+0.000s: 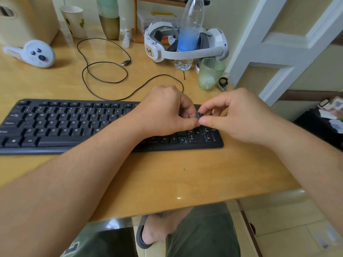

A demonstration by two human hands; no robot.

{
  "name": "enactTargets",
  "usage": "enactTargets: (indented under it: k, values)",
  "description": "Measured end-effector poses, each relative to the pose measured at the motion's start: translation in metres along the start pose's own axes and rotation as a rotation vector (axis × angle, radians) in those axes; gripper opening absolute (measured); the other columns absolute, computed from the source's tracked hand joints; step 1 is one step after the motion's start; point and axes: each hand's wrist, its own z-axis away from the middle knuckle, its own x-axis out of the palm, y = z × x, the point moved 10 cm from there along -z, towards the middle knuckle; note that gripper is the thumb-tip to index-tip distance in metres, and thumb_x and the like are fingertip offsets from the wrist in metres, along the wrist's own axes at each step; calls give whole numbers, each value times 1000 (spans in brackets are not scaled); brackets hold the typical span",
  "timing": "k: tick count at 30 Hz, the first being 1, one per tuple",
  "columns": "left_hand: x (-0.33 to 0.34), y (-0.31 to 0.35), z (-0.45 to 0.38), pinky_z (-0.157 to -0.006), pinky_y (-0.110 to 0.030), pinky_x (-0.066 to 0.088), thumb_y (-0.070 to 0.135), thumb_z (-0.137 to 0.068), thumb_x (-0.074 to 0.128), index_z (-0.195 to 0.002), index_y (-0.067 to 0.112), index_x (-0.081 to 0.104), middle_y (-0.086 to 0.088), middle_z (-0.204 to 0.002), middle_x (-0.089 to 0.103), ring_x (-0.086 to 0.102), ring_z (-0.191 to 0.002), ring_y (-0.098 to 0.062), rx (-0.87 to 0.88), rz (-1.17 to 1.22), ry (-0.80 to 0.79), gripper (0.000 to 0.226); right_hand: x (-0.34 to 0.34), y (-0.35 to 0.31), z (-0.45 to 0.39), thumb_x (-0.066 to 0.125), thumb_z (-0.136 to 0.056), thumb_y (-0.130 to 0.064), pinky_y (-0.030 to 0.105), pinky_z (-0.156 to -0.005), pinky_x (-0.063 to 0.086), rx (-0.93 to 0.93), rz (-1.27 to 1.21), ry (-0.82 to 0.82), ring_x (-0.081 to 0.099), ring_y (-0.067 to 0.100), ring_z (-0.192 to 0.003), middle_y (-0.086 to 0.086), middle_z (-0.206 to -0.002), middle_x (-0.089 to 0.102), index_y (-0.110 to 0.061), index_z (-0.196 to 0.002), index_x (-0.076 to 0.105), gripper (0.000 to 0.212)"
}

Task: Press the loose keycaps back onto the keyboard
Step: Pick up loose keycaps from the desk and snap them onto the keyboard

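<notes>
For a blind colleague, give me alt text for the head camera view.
Both hands, left hand and right hand, pinch a dark keycap above the right end of a black keyboard on a wooden desk.

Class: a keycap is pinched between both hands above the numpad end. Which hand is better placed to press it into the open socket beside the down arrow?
Probably right: the right hand pinches the keycap above the open socket; the left hand covers neighbouring keys.

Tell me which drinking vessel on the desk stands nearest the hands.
The green textured glass, just beyond the right hand near the desk's right edge. The white paper cup stands far off at the back left, beside the beige box.
</notes>
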Motion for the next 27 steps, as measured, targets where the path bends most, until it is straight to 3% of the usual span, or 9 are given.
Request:
enactTargets:
  k: [2, 5, 8, 11, 13, 16, 20, 24, 27]
  values:
    - [2, -1, 0, -68, -3, 33, 43, -81, 83, -74, 28, 78, 16, -64, 67, 62, -77, -8, -22, 39, -17, 18, 0, -15, 1, 73, -87, -44, 31, -77, 51, -136, 169, 9, 60, 9, -80, -12, -85, 71, -34, -97, 79, 16]
    - [7, -5, 1, -64, -6, 38, 40, -81, 83, -78, 28, 79, 14, -69, 70, 64, -76, -9, -61, 92, -80, 13, 4, -26, 3, 57, -87, -51, 35, -78, 47, -252, 277, -8, 56, 13, -81, -14, -84, 68, -29, -96, 77, 31]
    - [8, -5, 0, -78, -17, 46, 34, -84, 79, -88, 32, 81, 17, -74, 71, 64, -87, -9, -33, 37, -107, 5, 1, -21, 0, 65, -86, -46, 33, -77, 47, -239, 265, -22, 56, 9, -79, -16, -78, 67, -28, -93, 77, 22]
    - [0, -16, -2, -96, -36, 47, 39, -87, 69, -96, 40, 79, 19, -80, 68, 57, -98, -11, -51, -109, -51, 13, 6, -12, -4, 72, -85, -40, 36, -83, 50, -196, 297, -141, 60, 7, -82, -16, -78, 70, -30, -93, 78, 14]
    - [-6, -24, -3, -98, -44, 48, 40, -88, 66, -98, 43, 78, 22, -82, 65, 54, -100, -13, -94, -128, -19, 16, 13, -7, -6, 71, -87, -41, 35, -85, 49, -174, 339, -231, 63, 7, -84, -17, -79, 70, -32, -95, 77, 13]
    - [-7, -26, -4, -98, -45, 48, 38, -89, 64, -101, 44, 77, 19, -86, 65, 55, -103, -17, -104, -144, 8, 19, 23, -5, -8, 71, -89, -43, 25, -81, 47, -141, 373, -312, 63, 4, -83, -20, -76, 67, -34, -96, 75, 12]
    - [-4, -26, -4, -99, -46, 46, 40, -88, 62, -103, 42, 77, 19, -86, 63, 54, -105, -19, -103, -155, 10, 22, 34, -10, -9, 70, -90, -48, 42, -85, 54, -129, 407, -352, 59, 1, -82, -24, -73, 64, -43, -91, 68, 6]
    - [-1, -23, -4, -97, -43, 46, 46, -84, 54, -102, 42, 78, 18, -84, 62, 55, -105, -20, -92, -159, 4, 30, 35, -15, -11, 72, -91, -47, 42, -87, 54, -109, 431, -354, 57, -2, -77, -23, -72, 65, -41, -91, 69, 6]
    - [0, -21, -4, -97, -41, 44, 40, -88, 60, -103, 42, 78, 16, -88, 63, 54, -107, -20, -77, -159, -4, 24, 35, -15, -11, 74, -91, -44, 36, -84, 55, -68, 450, -357, 57, -5, -77, -22, -74, 65, -36, -98, 75, 10]
